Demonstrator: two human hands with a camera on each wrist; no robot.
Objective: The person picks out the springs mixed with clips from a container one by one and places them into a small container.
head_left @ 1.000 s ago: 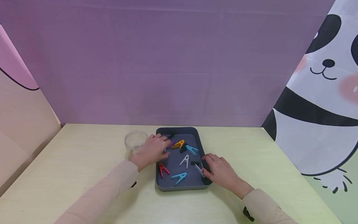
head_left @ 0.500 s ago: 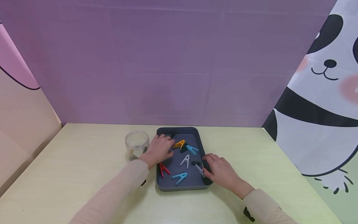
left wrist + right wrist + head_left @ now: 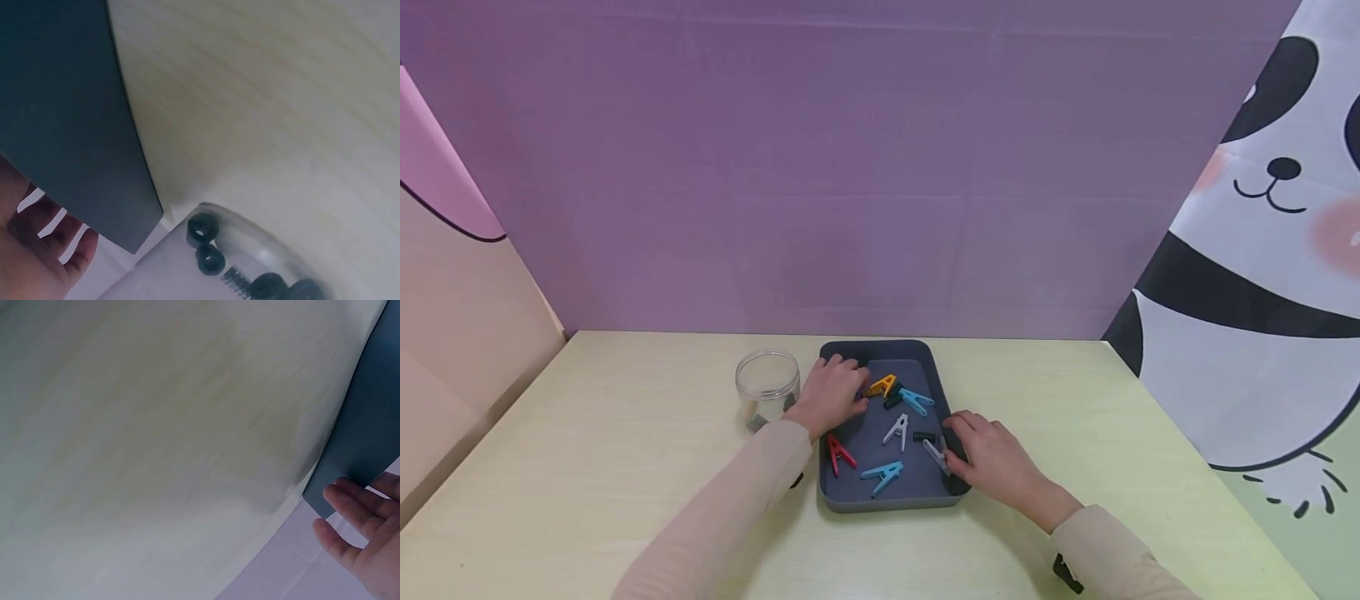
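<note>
Head view, from where I stand: a purple cloth (image 3: 880,167) hangs at the back, with a pale tabletop (image 3: 625,433) below. On that sits a grey tray (image 3: 891,503), its long side running away from the person. The right hand (image 3: 996,458) rests at the tray's right rim, fingers loosely bent against it. The left hand (image 3: 831,393) is over the tray's far-left part; its fingertips are hidden, so I can't tell whether it holds anything. Just left of the tray stands a clear jar (image 3: 767,375).

Inside the tray lie the clips: red (image 3: 834,448) by the left wall, white (image 3: 901,423) mid-tray, grey (image 3: 934,452) by the right wall, beside the right hand. What counts most is the yellow clip (image 3: 887,382), in the tray's far half, just right of the left hand, which is clearly the nearer one; its legs slant toward the tray's near-left. Smallest are a black spring (image 3: 923,437) in the tray's right half and, by the left wrist view, dark rings (image 3: 210,259) inside the jar.
</note>
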